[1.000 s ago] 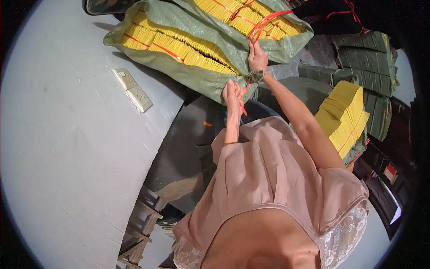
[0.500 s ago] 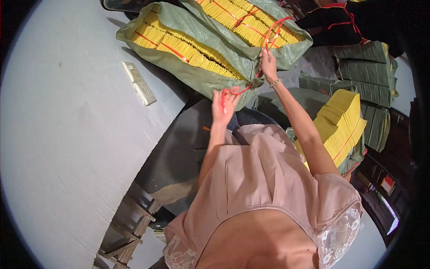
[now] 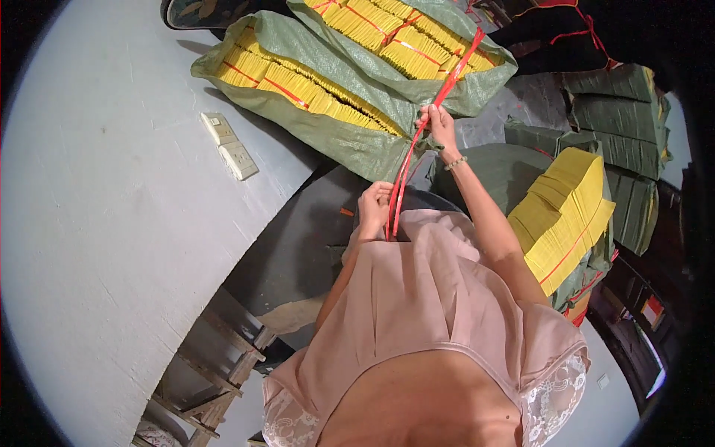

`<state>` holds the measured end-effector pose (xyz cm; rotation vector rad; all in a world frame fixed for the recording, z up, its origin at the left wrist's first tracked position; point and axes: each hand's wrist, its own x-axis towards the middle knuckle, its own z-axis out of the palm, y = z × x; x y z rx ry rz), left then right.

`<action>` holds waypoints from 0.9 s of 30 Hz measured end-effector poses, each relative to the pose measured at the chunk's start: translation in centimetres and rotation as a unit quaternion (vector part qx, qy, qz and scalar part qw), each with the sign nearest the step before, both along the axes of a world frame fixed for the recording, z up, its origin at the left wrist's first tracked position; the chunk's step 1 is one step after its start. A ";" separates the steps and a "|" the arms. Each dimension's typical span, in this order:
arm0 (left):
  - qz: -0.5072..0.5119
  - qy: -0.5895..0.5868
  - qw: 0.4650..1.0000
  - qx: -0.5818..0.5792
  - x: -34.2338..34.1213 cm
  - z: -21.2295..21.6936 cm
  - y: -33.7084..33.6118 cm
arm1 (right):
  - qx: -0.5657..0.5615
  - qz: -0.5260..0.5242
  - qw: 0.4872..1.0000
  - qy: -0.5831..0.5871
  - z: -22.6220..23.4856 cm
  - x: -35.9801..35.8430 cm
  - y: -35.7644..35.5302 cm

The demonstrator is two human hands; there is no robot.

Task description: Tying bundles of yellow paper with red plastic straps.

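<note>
Strands of red plastic twine [image 3: 451, 83] run together in a long slanting bundle between my hands. My right hand [image 3: 441, 132] pinches the bundle partway along, close to the near corner of the green woven sacks. Lower down, my left hand [image 3: 375, 208] has its fingers curled round the strands, whose ends hang by my waist. The two sacks lie side by side with their tops spread apart, a left sack [image 3: 365, 151] and a right sack [image 3: 491, 88]. Each is filled with rows of folded yellow paper bundles [image 3: 298, 86] bound by red ties.
At right stands a stack of yellow paper [image 3: 570, 216] with a red tie, beside stacked green wrapped bundles [image 3: 622, 123]. A pale wall [image 3: 112, 186] with a socket panel [image 3: 229, 146] fills the left. Below it is a wooden ladder-like frame [image 3: 223, 387].
The red twine has gone from a loose loop by the sack corner to a straight bundle. My left hand has come down toward my waist and closed round it; my right hand has dropped slightly.
</note>
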<state>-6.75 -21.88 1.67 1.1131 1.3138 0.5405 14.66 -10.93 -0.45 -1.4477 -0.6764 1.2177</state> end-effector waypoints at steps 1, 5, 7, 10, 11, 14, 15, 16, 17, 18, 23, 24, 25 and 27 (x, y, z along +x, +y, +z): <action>-0.003 0.002 1.000 -0.003 0.4 1.5 0.6 | 0.000 -0.015 1.000 0.004 -0.2 0.1 -0.1; -0.118 -0.005 0.988 0.099 2.6 3.8 3.0 | 0.010 -0.052 0.999 0.012 -0.9 -0.3 0.1; -0.106 -0.060 0.986 0.117 3.9 3.6 4.0 | -0.009 -0.057 0.998 0.018 -0.6 -0.4 0.1; -0.019 0.030 0.941 0.336 5.6 2.8 5.2 | -0.018 -0.061 0.998 0.014 -0.1 -0.6 0.2; 0.061 0.015 0.951 0.302 6.4 3.0 5.5 | -0.014 -0.063 0.997 0.038 -0.3 -0.3 0.2; 0.107 0.002 0.954 0.281 7.8 2.7 6.1 | -0.020 -0.089 0.995 0.051 -0.5 -0.5 0.4; 0.040 0.029 0.935 0.351 7.9 2.1 6.2 | -0.020 -0.096 0.993 0.061 -0.4 -0.4 0.6; -0.029 0.056 0.907 0.417 7.9 1.5 6.1 | -0.021 -0.103 0.992 0.071 -0.4 -0.3 0.8; -0.062 0.050 0.903 0.422 7.7 0.9 5.9 | -0.025 -0.094 0.994 0.053 -0.4 -0.2 0.9; -0.063 0.049 0.904 0.420 7.6 0.4 5.5 | -0.028 -0.094 0.994 0.053 -0.3 -0.3 0.9; -0.090 0.116 0.881 0.450 6.8 1.8 4.9 | -0.041 -0.076 0.996 0.038 -0.5 0.3 0.9; -0.090 0.116 0.881 0.450 7.0 1.9 4.8 | -0.041 -0.073 0.996 0.027 -0.5 0.4 0.9; -0.081 0.138 0.886 0.435 7.4 2.0 4.8 | -0.042 -0.073 0.996 0.027 -0.4 0.3 0.9; -0.072 0.159 0.891 0.418 7.7 1.9 5.1 | -0.044 -0.083 0.994 0.061 -0.2 0.2 1.0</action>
